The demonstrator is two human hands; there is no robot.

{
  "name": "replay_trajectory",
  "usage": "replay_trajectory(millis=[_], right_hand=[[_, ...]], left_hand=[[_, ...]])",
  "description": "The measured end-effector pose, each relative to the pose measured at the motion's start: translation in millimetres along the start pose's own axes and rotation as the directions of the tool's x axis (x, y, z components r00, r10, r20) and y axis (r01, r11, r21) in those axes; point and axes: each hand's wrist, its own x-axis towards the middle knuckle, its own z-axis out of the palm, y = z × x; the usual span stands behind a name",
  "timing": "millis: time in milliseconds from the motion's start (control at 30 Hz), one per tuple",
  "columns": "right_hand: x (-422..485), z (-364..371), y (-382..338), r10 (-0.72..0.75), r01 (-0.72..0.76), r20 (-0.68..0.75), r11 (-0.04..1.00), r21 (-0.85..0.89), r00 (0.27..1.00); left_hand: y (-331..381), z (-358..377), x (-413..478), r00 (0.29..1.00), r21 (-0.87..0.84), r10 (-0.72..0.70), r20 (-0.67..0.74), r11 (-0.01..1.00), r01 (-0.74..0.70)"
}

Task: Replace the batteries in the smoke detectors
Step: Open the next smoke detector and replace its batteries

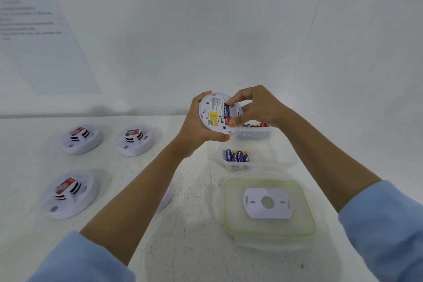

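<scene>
One white disc (166, 199) is hiding under our left forearm (137, 190). We are holding a smoke detector (215, 112) above the table (194, 236) (back up, yellow label showing), left hand (196, 130) gripping its rim, right hand (254, 107) pinching the blue battery (227, 113) in its bay.

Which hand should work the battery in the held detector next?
Right. The right hand pinches the blue battery by its ends in the compartment of the smoke detector. The left hand is occupied gripping the detector's rim.
</scene>
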Motion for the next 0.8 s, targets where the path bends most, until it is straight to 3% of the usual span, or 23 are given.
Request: replay_trajectory(millis=[267, 400, 500, 567, 633, 733, 800], right_hand=[[8.4, 3.3, 7.2, 0.028, -0.028, -0.038, 1.000, 0.001, 0.999], [15.4, -4.8, 10.7, 0.040, -0.041, 0.008, 0.991, 0.126, 0.999], [31.3, -12.4, 23.2, 0.154, -0.129, -0.062, 0.947, 0.293, 0.986], [43.0, -11.7, 34.7, 0.269, -0.246, -0.115, 0.952, 0.182, 0.956], [52.0, -4.9, 45.5, 0.362, -0.367, -0.061, 0.921, -0.130, 0.930], [61.6, 10.4, 58.1, 0.456, -0.352, 0.048, 0.747, -0.564, 0.889], [69.8, 17.1, 67.5, 0.464, -0.333, 0.033, 0.682, -0.651, 0.885]], left_hand=[[-5.8, 2.7, 6.5, 1.000, 0.031, -0.006, -0.015, 1.000, 0.006], [-4.6, -0.9, 11.3, 1.000, -0.018, -0.001, -0.031, 1.000, 0.001], [-3.4, -5.5, 17.1, 0.999, -0.031, 0.002, -0.041, 1.000, -0.003], [-4.1, -8.8, 20.2, 0.999, -0.030, -0.003, -0.044, 1.000, 0.002], [-6.2, -11.6, 23.0, 0.999, -0.019, -0.009, -0.043, 1.000, 0.008], [-10.5, -13.1, 26.2, 0.999, 0.015, -0.008, -0.046, 1.000, 0.009], [-13.4, -13.7, 28.3, 0.999, 0.030, -0.006, -0.048, 1.000, 0.007]])
